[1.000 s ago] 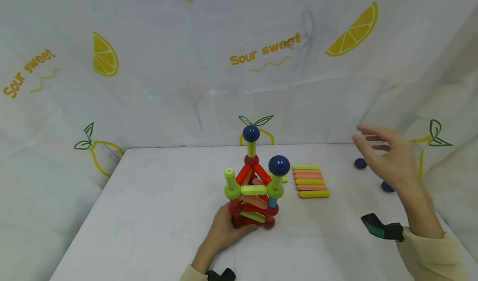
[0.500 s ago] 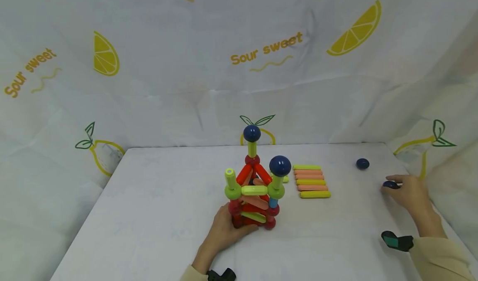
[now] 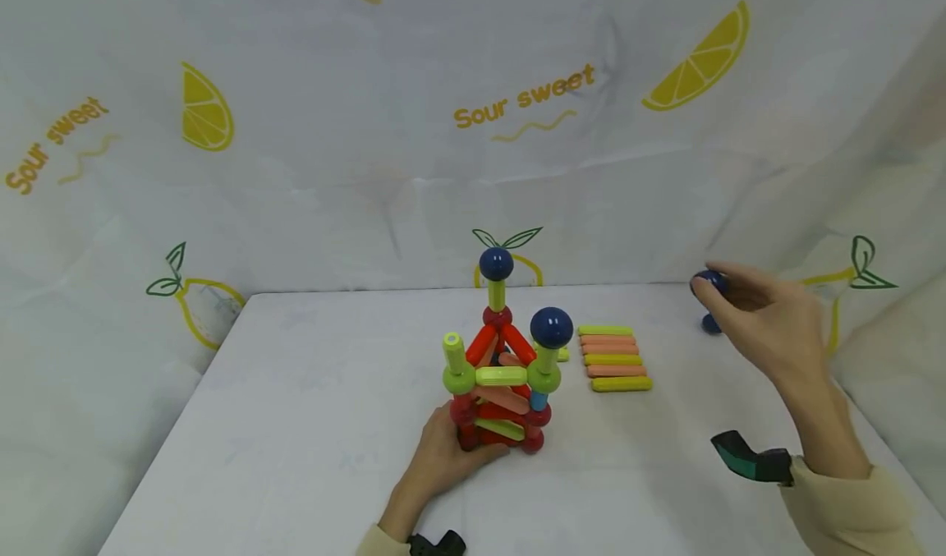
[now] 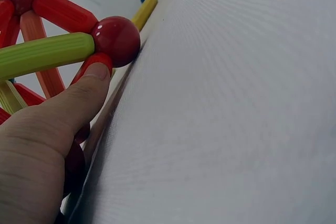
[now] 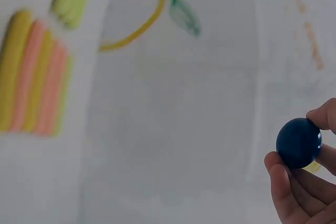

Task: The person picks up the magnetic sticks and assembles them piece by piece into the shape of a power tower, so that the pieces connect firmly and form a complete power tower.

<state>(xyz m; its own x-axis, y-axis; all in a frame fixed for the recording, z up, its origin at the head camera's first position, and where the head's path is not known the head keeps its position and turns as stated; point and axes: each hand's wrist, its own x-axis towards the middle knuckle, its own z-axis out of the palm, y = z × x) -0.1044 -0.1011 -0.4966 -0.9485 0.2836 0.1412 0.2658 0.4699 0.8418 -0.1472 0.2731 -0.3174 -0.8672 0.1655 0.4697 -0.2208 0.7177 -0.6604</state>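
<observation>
A tower of coloured rods and balls [image 3: 502, 412] stands at the middle of the table, with dark blue balls on two of its upright rods. The front left upright rod [image 3: 454, 349] is light green with a bare top. My left hand [image 3: 447, 453] grips the tower's base from the left; in the left wrist view its thumb [image 4: 86, 95] lies on a red rod beside a dark red ball [image 4: 118, 40]. My right hand [image 3: 772, 322] is raised at the right and pinches a dark blue ball [image 5: 299, 142] between thumb and fingertips.
Right of the tower lies a row of yellow, pink and green rods [image 3: 619, 360], with more light green rods [image 3: 564, 354] partly behind the tower. Another dark blue ball [image 3: 710, 324] rests on the table beyond my right hand. A patterned white cloth [image 3: 332, 211] hangs behind the table.
My right hand went down to the dark blue ball at the far right, took hold of it and lifted it up and to the left. My left hand has stayed at the tower's base.
</observation>
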